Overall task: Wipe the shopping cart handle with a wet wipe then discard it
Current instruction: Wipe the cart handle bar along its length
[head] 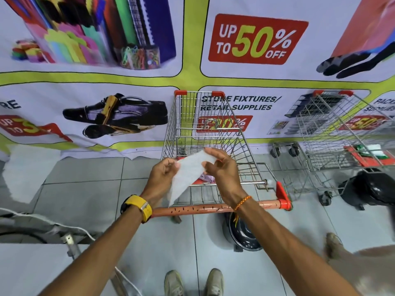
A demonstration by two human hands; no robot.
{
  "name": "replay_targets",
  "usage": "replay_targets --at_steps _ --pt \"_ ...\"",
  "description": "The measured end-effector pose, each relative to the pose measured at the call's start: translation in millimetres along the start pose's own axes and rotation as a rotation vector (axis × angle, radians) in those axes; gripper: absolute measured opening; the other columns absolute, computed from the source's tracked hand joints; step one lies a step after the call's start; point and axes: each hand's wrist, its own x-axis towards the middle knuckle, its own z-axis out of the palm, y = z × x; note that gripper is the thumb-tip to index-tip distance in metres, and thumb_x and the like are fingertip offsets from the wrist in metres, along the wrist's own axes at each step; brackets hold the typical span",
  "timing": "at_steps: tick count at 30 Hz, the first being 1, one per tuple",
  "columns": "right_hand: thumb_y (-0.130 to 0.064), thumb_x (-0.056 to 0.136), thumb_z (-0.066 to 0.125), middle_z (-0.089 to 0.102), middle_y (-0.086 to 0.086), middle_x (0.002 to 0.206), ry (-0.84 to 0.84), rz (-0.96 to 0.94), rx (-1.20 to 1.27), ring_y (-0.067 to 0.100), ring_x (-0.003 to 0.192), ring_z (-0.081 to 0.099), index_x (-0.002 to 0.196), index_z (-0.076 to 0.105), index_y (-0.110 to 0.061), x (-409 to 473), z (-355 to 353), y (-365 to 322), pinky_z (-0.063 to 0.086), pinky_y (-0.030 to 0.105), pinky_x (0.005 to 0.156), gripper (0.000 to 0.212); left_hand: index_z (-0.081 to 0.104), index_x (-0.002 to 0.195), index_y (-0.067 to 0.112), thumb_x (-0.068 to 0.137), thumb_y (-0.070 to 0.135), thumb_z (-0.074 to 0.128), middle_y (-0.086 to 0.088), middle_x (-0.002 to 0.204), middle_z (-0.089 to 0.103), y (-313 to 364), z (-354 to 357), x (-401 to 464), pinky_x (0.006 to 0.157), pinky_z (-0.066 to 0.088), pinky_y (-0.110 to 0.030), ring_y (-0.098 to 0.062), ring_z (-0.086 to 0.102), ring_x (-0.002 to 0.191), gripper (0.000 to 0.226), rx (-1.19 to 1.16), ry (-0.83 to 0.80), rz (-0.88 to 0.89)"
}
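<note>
A white wet wipe (188, 174) is stretched between both my hands above the shopping cart. My left hand (163, 174) pinches its left edge, and my right hand (220, 167) pinches its upper right edge. The wipe hangs down toward the cart's orange handle (203, 209), which runs left to right just below my wrists with a red end cap on the right. The wire basket of the cart (205, 129) stands in front of me against the wall banner.
A second wire cart (342, 133) stands to the right, holding a red-and-green packet. A black round bin (242, 233) sits on the floor under the handle. Another black object (372, 189) lies at right. White cables and a platform are at lower left.
</note>
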Motion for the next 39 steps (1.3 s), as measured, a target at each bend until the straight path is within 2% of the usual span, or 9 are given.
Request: replay_targets --at_steps 4,7,9,12,18,25,28,32,39 --pt "0.003 0.082 0.075 0.058 -0.011 0.126 0.123 -0.086 -0.138 0.021 0.104 0.062 0.121 0.07 -0.013 -25.6 -12.0 9.6 0.065 0.043 0.078 0.042 0.063 0.103 0.013 0.088 0.015 0.066 -0.009 0.103 0.071 -0.1 -11.0 -10.2 0.074 0.052 -0.029 -0.018 0.066 0.089 0.015 -0.015 -0.138 -0.092" --pt "-0.004 0.08 0.079 0.056 -0.011 0.123 0.216 -0.121 -0.248 0.014 0.075 0.058 0.123 0.069 -0.014 -55.7 -20.2 29.3 0.061 0.024 0.068 0.045 0.063 0.1 0.011 0.084 0.013 0.071 -0.007 0.093 0.066 -8.3 -17.1 -17.1 0.071 0.046 -0.022 -0.016 0.06 0.084 0.018 0.085 -0.149 -0.089" --pt "-0.011 0.079 0.082 0.056 -0.009 0.121 0.28 -0.133 -0.428 0.01 0.067 0.058 0.124 0.069 -0.016 -75.9 -22.1 50.7 0.057 0.019 0.069 0.047 0.064 0.092 0.008 0.079 0.012 0.077 -0.004 0.082 0.063 -17.7 -16.5 -20.6 0.065 0.045 -0.016 -0.011 0.057 0.074 0.019 0.223 -0.119 -0.045" --pt "-0.015 0.079 0.083 0.05 -0.013 0.121 0.335 -0.094 -0.576 0.012 0.063 0.064 0.125 0.068 -0.016 -97.8 -18.7 75.4 0.062 0.03 0.075 0.048 0.065 0.078 0.015 0.069 0.018 0.084 0.001 0.076 0.067 -33.7 -13.4 -23.4 0.066 0.046 -0.02 -0.01 0.06 0.07 0.021 0.524 -0.113 0.078" --pt "-0.021 0.077 0.085 0.047 -0.014 0.121 0.37 -0.063 -0.656 -0.007 0.087 0.055 0.122 0.07 -0.018 -116.5 -16.5 86.3 0.053 0.015 0.083 0.047 0.065 0.07 0.028 0.066 0.032 0.084 0.01 0.07 0.069 -46.7 -9.5 -23.6 0.068 0.052 -0.032 -0.005 0.063 0.07 0.019 0.788 -0.126 0.184" --pt "-0.027 0.086 0.077 0.044 -0.003 0.119 0.512 -0.332 -0.66 0.01 0.114 0.045 0.104 0.074 -0.023 -128.6 -14.5 83.0 0.04 0.022 0.096 0.019 0.066 0.071 0.031 0.073 0.046 0.071 0.02 0.069 0.066 -49.7 -11.0 -28.2 0.074 0.045 -0.036 0.004 0.059 0.074 0.016 0.895 -0.113 0.235" --pt "-0.016 0.091 0.07 0.055 0.002 0.122 0.401 -0.521 -0.658 0.014 0.115 0.053 0.1 0.075 -0.016 -119.8 -0.6 78.9 0.045 0.024 0.097 0.011 0.064 0.081 0.029 0.084 0.038 0.06 0.014 0.079 0.07 -46.9 -14.9 -28.0 0.076 0.051 -0.039 -0.004 0.063 0.078 0.01 0.879 -0.134 0.32" --pt "-0.015 0.097 0.06 0.068 0.004 0.128 0.17 -0.551 -0.704 0.017 0.118 0.062 0.107 0.075 -0.013 -94.9 32.0 93.5 0.049 0.027 0.102 0.018 0.063 0.092 0.021 0.096 0.021 0.04 0.001 0.094 0.07 -48.4 -30.9 -18.7 0.074 0.048 -0.039 -0.023 0.058 0.087 0.023 0.876 0.135 0.411" --pt "-0.036 0.101 0.056 0.075 -0.012 0.106 0.014 -0.723 -1.078 0.018 0.089 0.066 0.111 0.074 -0.029 -84.1 47.8 136.8 0.044 0.037 0.081 0.021 0.059 0.115 0.01 0.084 -0.016 0.038 -0.014 0.127 0.061 -79.5 -47.9 -7.4 0.107 0.039 -0.039 -0.036 0.045 0.132 0.046 0.817 0.132 0.246"
